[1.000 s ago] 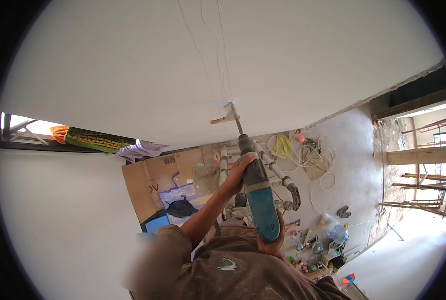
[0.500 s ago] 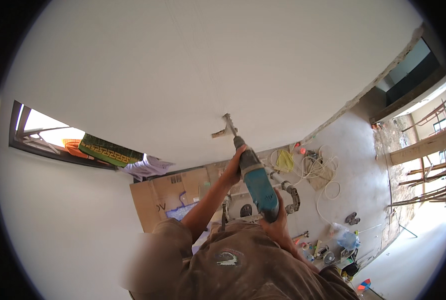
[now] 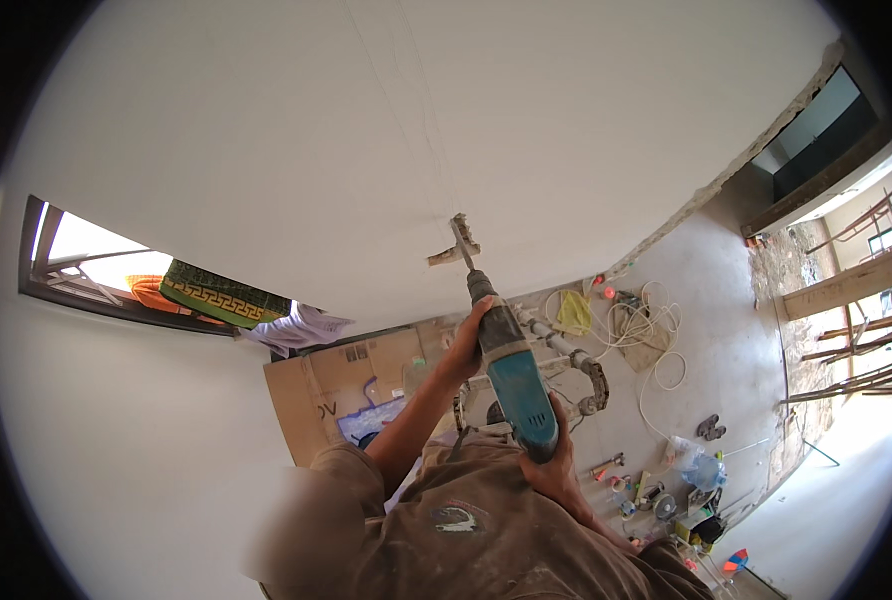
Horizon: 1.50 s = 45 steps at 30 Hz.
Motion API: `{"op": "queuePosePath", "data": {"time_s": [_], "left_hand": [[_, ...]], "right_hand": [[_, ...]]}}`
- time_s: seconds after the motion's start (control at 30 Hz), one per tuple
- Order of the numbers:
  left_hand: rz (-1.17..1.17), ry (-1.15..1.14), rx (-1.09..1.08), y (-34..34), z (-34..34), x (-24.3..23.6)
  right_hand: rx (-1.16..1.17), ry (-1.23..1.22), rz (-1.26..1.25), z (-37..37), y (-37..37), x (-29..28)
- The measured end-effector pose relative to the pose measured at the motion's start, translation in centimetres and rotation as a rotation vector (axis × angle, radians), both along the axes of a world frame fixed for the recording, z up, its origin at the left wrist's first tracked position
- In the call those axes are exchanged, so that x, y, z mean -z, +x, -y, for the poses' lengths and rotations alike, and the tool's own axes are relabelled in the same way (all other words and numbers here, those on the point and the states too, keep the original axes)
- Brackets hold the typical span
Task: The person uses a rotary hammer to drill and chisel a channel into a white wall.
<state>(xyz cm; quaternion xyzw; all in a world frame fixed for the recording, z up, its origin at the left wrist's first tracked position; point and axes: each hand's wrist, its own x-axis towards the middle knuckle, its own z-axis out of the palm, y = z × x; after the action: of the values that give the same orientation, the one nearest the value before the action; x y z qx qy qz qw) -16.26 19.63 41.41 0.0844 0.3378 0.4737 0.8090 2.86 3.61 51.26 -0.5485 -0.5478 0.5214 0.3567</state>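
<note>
Both of my hands hold a teal and black rotary hammer (image 3: 519,388), its front end pointing up and away from me. Around its dark front barrel wraps my left hand (image 3: 469,343). My right hand (image 3: 554,455) grips the rear, where the handle is mostly hidden behind the body. A thin metal chisel bit (image 3: 462,246) reaches the white wall (image 3: 296,180). Its tip is at a rough chipped channel (image 3: 448,256), which has one upright arm and one arm running to the left. Faint pencil-like lines run up the wall from there.
Below me stands a metal ladder-like frame (image 3: 591,375). A flattened cardboard sheet (image 3: 331,375) covers floor at the left. White cable (image 3: 656,325) coils on the grey floor, near sandals (image 3: 710,428), a water bottle (image 3: 706,472) and scattered tools. Cloths (image 3: 228,300) hang at a window opening.
The chipped channel now has a longer, wider upright arm. The rotary hammer and both hands have shifted slightly downward in view, with the grip unchanged.
</note>
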Motion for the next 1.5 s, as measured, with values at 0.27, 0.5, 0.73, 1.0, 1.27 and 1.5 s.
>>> {"op": "queuePosePath", "data": {"time_s": [0.27,0.5,0.73,1.0,1.27,1.5], "left_hand": [[-0.115,0.014,0.026,-1.5,-1.3,-0.2],[-0.248,-0.005,0.049,-1.8,-1.0,0.6],[-0.227,-0.052,0.036,-2.7,-3.8,3.3],[-0.181,-0.102,0.026,-2.3,-4.2,3.1],[-0.097,-0.047,0.019,-0.3,-1.9,-0.6],[-0.124,-0.035,0.023,0.9,-0.1,-2.2]], "right_hand": [[0.001,0.032,0.110,-1.2,-2.1,-0.1],[-0.050,-0.030,0.068,-0.8,-1.5,1.2],[-0.016,0.049,0.039,-4.3,-3.1,2.0],[0.004,0.064,0.129,-4.6,-3.0,1.1],[0.004,-0.159,-0.005,-1.9,-0.7,-1.2],[0.051,-0.079,-0.090,1.7,0.7,1.9]]}}
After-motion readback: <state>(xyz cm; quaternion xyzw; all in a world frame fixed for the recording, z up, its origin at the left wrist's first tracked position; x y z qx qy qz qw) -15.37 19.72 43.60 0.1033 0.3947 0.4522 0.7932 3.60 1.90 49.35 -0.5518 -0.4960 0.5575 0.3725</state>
